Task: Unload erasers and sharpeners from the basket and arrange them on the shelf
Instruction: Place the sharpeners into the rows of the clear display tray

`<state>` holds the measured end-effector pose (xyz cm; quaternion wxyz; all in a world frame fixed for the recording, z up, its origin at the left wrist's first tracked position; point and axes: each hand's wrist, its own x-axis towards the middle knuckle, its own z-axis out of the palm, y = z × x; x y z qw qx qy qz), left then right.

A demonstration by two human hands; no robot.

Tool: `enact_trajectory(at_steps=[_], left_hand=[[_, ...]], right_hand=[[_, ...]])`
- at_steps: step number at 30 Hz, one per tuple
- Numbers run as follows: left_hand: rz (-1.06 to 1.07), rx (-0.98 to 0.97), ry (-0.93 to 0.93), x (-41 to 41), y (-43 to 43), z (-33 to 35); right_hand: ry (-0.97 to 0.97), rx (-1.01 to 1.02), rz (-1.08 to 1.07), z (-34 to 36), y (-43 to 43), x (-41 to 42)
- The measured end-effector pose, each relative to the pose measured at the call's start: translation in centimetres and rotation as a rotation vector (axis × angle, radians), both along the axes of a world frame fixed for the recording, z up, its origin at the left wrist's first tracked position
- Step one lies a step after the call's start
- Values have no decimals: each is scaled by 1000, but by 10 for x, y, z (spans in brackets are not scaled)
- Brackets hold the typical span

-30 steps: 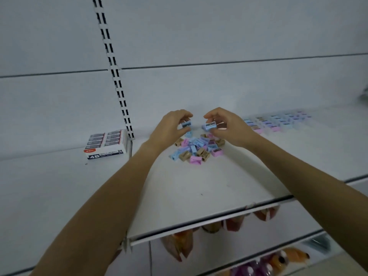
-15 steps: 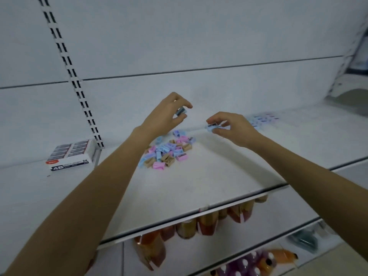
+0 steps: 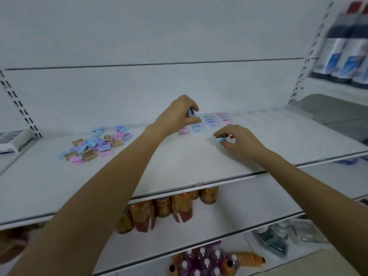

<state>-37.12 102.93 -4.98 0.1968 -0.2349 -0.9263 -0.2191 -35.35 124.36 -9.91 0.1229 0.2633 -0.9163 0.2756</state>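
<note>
**Two sharpeners in hand at the sorted rows**

A blue sharpener (image 3: 191, 112) is pinched between the thumb and fingertips of the left hand (image 3: 176, 117). It is raised just above the left end of the sorted rows (image 3: 210, 121) of pink, blue and lilac sharpeners, which lie near the back of the white shelf (image 3: 179, 168). A second blue sharpener (image 3: 220, 139) sits low, just in front of those rows and towards their right. The curled thumb and fingers of the right hand (image 3: 240, 141) grip it; whether it touches the shelf cannot be told.

Well to the left of the rows, on the same shelf, lies a loose pile (image 3: 93, 145) of blue, pink, lilac and tan sharpeners, jumbled at all angles. Farther left of the rows, past the pile, a white box (image 3: 14, 141) rests at the picture's edge.

Below the rows, one level down, stand amber bottles (image 3: 169, 209), and lower again purple bottles (image 3: 201, 261) with white caps. Up and to the right of the rows, blurred spray cans (image 3: 342, 48) stand on a higher ledge.
</note>
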Motion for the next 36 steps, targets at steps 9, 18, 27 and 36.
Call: enact_trajectory(at_steps=[9, 18, 27, 36], left_hand=[[106, -222, -43, -33, 31, 3], [44, -120, -17, -61, 51, -5], [124, -13, -2, -69, 63, -6], [220, 79, -30, -63, 71, -30]], right_hand=[[55, -62, -30, -7, 30, -32], [117, -66, -49, 6, 55, -65], [56, -140, 28, 18, 53, -110], [81, -156, 159, -5, 56, -128]])
